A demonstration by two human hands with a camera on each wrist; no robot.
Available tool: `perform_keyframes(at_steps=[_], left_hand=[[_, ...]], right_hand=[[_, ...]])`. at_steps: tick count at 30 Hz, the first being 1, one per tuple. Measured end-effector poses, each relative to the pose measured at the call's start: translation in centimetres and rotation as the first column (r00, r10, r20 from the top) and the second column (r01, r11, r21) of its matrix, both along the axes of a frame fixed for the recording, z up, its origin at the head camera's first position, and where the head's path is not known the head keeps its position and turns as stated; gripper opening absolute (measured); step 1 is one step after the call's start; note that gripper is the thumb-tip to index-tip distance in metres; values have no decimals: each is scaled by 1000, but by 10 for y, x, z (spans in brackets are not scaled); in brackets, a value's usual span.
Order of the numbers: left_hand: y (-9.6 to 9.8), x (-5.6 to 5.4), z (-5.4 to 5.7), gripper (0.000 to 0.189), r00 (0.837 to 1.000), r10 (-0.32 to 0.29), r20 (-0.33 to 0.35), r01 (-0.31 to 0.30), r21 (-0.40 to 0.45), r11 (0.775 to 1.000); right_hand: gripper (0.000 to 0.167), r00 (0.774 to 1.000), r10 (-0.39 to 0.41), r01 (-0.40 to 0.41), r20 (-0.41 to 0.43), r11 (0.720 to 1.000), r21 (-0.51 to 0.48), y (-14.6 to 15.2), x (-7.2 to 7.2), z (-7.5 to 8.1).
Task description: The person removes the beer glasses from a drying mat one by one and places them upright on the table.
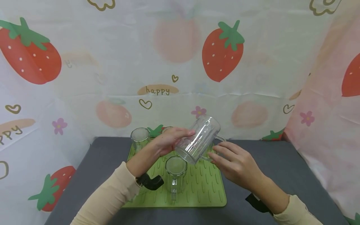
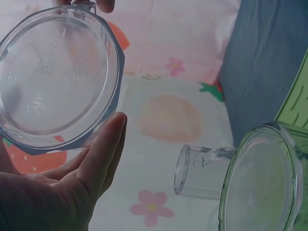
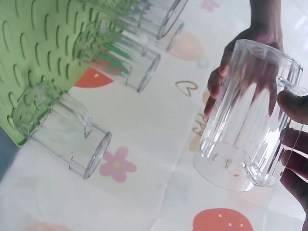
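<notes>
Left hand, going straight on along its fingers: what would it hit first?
The raised glass mug; the left hand appears to touch its side. Beyond that, probably the printed cloth, though depth is unclear.

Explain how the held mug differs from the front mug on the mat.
The held mug is tilted in midair; the front mug stands straight on the green mat. The held mug's handle faces the right hand; the front mug's faces the mat's near edge. Both are transparent.

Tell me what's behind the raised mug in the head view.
Behind the raised mug: printed cloth above, green mat lower. Another mug near the mat's far corner is mostly covered by that mug and the right hand; the right wrist view shows it.
</notes>
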State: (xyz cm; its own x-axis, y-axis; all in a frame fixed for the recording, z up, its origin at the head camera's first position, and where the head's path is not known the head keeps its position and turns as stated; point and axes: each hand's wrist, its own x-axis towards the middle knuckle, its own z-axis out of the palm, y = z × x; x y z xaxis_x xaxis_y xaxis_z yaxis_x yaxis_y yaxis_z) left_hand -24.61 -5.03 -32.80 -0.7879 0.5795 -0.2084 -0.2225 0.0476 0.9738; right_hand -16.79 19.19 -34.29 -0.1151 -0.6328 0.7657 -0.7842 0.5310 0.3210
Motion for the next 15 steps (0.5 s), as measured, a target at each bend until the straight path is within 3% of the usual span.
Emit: perform_keyframes(at_steps=[8, 15], left_hand=[[-1, 6, -1, 49, 997, 72, -37, -71, 37, 997], [-4, 12, -3, 59, 989, 129, -76, -124, 65, 990]], right_hand=[[33, 996, 5, 0, 92, 999, -51, 2, -2, 2], [37, 985, 42, -20, 169, 991, -130, 6, -3, 4]])
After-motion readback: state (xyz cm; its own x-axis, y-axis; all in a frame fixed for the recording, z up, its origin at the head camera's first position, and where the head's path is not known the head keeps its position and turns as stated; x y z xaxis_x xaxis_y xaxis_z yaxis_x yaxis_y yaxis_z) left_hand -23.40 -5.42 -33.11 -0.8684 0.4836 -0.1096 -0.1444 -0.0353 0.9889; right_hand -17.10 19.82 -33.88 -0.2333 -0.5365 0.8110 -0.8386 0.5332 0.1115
